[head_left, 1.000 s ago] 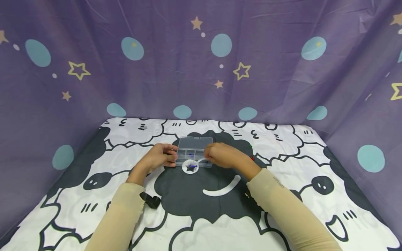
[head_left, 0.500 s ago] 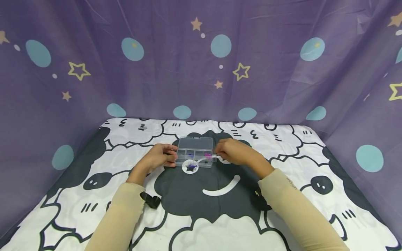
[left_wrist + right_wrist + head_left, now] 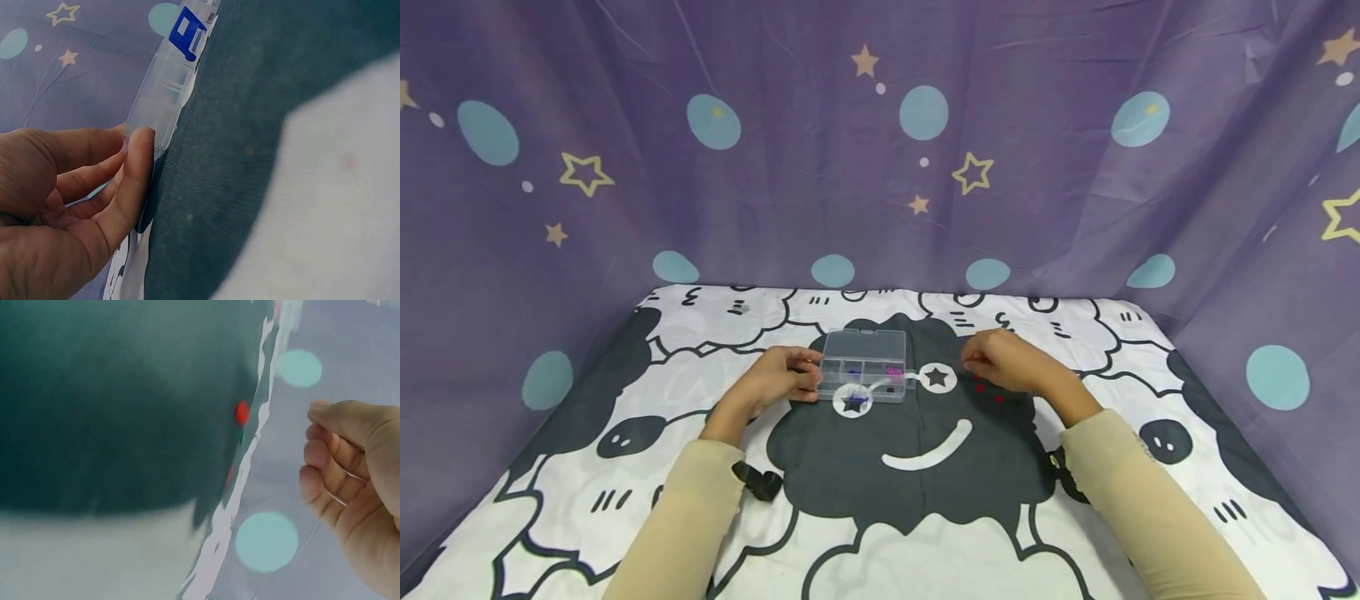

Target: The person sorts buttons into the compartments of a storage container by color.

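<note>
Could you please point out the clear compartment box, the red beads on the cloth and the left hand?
clear compartment box (image 3: 863,343): head view, its open lid.
red beads (image 3: 978,388): head view, one bead.
left hand (image 3: 778,377): head view, its back.

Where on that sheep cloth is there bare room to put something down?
Free: the near middle below the white smile, and the far right past the right hand. Crowded: around the clear box, held by the left hand, and the red beads.

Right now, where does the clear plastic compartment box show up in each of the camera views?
Head: clear compartment box sits mid-table, left hand at its left end.
Left wrist: box edge runs up from the fingertips, upper centre.
Right wrist: not clearly in it.
Shared landmark: the dark sheep patch on the cloth.
</note>
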Action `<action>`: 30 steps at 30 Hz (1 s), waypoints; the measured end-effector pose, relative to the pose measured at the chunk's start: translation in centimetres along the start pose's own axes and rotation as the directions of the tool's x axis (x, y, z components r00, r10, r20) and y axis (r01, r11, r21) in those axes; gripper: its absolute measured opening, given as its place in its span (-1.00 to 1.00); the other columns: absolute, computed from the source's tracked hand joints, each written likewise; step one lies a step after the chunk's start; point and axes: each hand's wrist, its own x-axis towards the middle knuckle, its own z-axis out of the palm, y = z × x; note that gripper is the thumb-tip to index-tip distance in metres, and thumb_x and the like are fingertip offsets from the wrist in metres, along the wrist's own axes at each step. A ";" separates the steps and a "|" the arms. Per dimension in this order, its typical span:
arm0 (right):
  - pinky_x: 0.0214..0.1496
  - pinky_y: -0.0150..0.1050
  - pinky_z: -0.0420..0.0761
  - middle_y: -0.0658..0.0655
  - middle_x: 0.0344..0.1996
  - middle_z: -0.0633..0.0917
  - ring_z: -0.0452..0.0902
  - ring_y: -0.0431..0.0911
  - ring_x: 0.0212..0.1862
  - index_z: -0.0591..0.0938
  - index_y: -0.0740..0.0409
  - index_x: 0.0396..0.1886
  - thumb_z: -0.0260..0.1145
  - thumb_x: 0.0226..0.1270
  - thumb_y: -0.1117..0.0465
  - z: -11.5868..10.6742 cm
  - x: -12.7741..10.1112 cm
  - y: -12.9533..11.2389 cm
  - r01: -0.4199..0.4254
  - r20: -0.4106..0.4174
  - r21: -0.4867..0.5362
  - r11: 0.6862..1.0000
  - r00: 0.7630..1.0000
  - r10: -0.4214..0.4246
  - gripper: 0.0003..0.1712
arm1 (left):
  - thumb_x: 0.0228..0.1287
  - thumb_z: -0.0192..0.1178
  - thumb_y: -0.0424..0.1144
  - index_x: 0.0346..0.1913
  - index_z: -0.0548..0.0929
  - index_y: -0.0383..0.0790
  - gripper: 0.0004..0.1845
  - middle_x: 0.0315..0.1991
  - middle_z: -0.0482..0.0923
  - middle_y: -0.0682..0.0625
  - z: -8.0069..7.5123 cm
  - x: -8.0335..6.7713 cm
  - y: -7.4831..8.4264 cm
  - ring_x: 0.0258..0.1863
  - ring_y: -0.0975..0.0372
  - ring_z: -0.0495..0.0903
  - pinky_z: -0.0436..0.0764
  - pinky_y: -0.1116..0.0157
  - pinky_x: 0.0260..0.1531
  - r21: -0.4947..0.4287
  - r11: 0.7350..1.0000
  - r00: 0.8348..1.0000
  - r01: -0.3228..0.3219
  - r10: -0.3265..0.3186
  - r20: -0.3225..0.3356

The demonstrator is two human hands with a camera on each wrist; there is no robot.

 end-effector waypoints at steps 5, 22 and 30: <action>-0.27 -0.20 0.73 -0.01 -0.36 0.76 0.64 -0.23 -0.33 0.76 0.27 -0.19 0.38 0.42 0.35 -0.3 -1.2 2.4 -0.061 0.006 0.073 0.995 0.998 0.061 -0.92 | 0.39 0.25 -0.55 0.35 0.51 -0.38 -0.51 0.01 0.55 -0.25 -0.1 -0.1 0.1 -0.22 0.11 0.72 0.84 0.17 -0.16 0.004 1.000 1.000 -0.003 0.003 -0.004; -0.33 -0.37 0.62 0.01 -0.39 0.80 0.61 -0.22 -0.36 0.81 0.20 -0.26 0.45 0.33 0.36 -0.2 -2.1 6.7 -0.234 0.208 0.281 0.931 0.962 0.179 -0.95 | 0.39 0.24 -0.56 0.37 0.49 -0.41 -0.50 0.03 0.54 -0.26 -0.1 -0.1 -0.2 -0.20 0.11 0.71 0.83 0.18 -0.15 -0.003 1.000 1.000 -0.004 0.004 0.007; -0.35 -0.37 0.64 0.04 -0.38 0.81 0.68 -0.19 -0.35 0.81 0.19 -0.28 0.47 0.29 0.39 -0.1 -2.2 6.8 -0.275 0.209 0.310 0.910 0.954 0.216 -0.94 | 0.39 0.24 -0.55 0.39 0.47 -0.41 -0.48 0.05 0.53 -0.28 -0.1 -0.2 0.1 -0.19 0.10 0.71 0.83 0.20 -0.14 -0.009 1.000 1.000 -0.004 0.004 0.011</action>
